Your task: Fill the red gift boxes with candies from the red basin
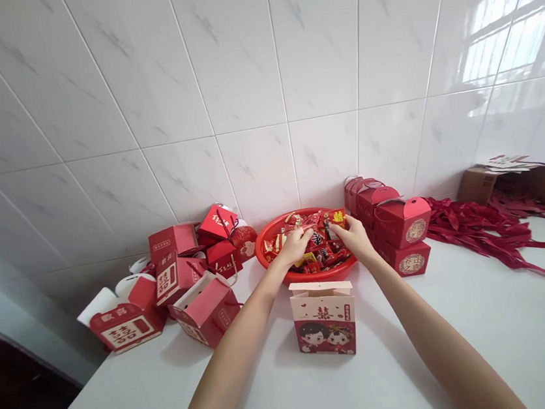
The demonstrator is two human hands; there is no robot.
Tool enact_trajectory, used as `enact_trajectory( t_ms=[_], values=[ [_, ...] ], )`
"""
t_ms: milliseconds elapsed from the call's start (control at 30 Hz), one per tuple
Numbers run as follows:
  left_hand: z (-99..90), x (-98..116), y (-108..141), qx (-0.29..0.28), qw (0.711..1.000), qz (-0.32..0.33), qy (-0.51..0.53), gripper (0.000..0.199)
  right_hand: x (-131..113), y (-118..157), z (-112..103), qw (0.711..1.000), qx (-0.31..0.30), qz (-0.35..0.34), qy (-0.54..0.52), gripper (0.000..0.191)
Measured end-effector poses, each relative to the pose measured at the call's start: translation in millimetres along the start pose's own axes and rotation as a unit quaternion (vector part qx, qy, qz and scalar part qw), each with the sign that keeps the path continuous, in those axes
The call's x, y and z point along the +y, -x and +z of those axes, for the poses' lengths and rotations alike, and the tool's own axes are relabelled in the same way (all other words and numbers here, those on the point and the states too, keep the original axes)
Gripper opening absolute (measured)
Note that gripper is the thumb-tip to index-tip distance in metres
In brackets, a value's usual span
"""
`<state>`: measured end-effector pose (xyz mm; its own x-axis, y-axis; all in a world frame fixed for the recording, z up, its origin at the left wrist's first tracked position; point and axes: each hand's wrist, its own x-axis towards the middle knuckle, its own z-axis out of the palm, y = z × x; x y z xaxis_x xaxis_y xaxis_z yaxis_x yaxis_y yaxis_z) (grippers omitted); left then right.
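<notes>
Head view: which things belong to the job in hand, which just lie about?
Probably in use: red plastic basket; shiny red packets; cream and red cardboard box.
Probably lying about: dark-red ribbons; open brown cardboard box; stacked red cardboard boxes (possibly related).

2 arms (241,339) (426,325) outstretched, hands (297,245) (355,238) curled.

From your head, your one camera faces forward and down across the white table (390,375) to the tiled wall (243,83), your left hand (297,245) and right hand (355,238) well ahead.
</notes>
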<state>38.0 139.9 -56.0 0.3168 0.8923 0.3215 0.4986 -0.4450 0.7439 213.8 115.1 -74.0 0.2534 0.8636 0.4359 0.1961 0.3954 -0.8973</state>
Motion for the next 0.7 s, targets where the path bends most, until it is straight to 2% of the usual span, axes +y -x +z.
enact_trajectory(
  t_ms=[133,300,433,500,567,600,633,700],
  values=[
    [-0.1,-4,0,0.027,0.999,0.022,0.034,0.030,6,0,-1,0.998,-0.023,-0.026,0.047,0.023],
    [0.4,-7,1,0.020,0.997,0.057,0.041,0.018,5,1,-1,0.999,-0.039,-0.016,0.010,0.021],
    [1.2,-11,0,0.018,0.997,0.058,0.049,0.015,10,-1,-1,0.999,-0.045,0.001,-0.014,0.026],
    [1.2,-14,-2,0.076,0.996,0.032,0.044,0.020,13,-2,-2,0.999,-0.043,0.004,-0.016,0.029],
    [0.6,-17,-3,0.155,0.987,-0.013,0.028,0.038,16,-3,-3,0.999,-0.040,0.001,-0.009,0.030],
    [0.2,-17,-4,0.178,0.983,-0.032,0.014,0.043,18,-4,-3,0.999,-0.039,-0.001,-0.003,0.030],
    [-0.3,-17,-3,0.179,0.983,-0.040,-0.001,0.043,19,-4,-3,0.999,-0.036,-0.003,0.003,0.030],
    [-0.7,-14,-1,0.115,0.992,-0.022,-0.038,0.033,19,-5,-2,0.999,-0.031,-0.004,0.009,0.029]
  ],
)
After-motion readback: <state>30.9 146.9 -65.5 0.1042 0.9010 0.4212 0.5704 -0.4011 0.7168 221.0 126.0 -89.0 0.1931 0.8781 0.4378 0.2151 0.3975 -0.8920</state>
